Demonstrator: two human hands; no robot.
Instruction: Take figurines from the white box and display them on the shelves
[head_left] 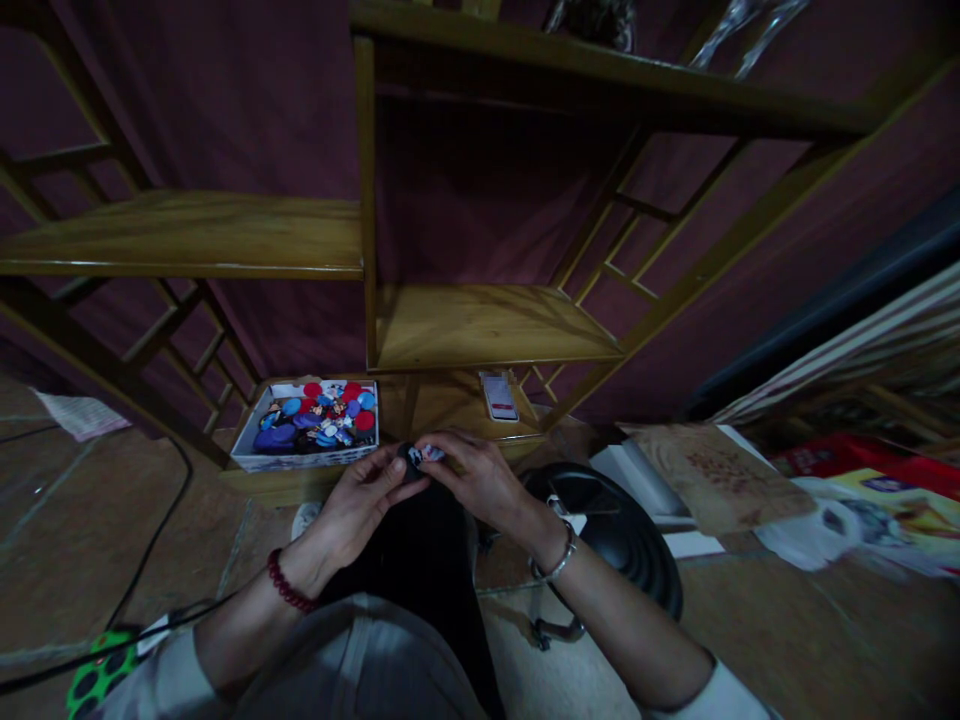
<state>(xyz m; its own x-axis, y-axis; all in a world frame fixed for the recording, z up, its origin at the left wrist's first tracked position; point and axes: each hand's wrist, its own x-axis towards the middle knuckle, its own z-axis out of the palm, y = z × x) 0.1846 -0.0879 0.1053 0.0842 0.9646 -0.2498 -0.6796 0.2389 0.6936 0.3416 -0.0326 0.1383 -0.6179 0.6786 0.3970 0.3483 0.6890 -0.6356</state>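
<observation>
In the head view my left hand point(373, 492) is closed on a small dark round piece point(409, 462), held just in front of the shelf. My right hand point(480, 478) pinches a small figure piece point(429, 454) with white, pink and blue on it. The two pieces meet between my fingertips; whether they are joined I cannot tell. To the left of my hands, a white open box point(306, 461) on the lowest shelf holds many small coloured figures and red, blue and purple round pieces point(276, 438).
A phone point(499, 397) lies on the lowest shelf point(431, 405) of the wooden unit. By my right forearm is a black round ribbed object point(637, 560). Cardboard point(712, 475) and plastic packages point(885, 520) lie at right. A cable point(161, 530) crosses the floor at left.
</observation>
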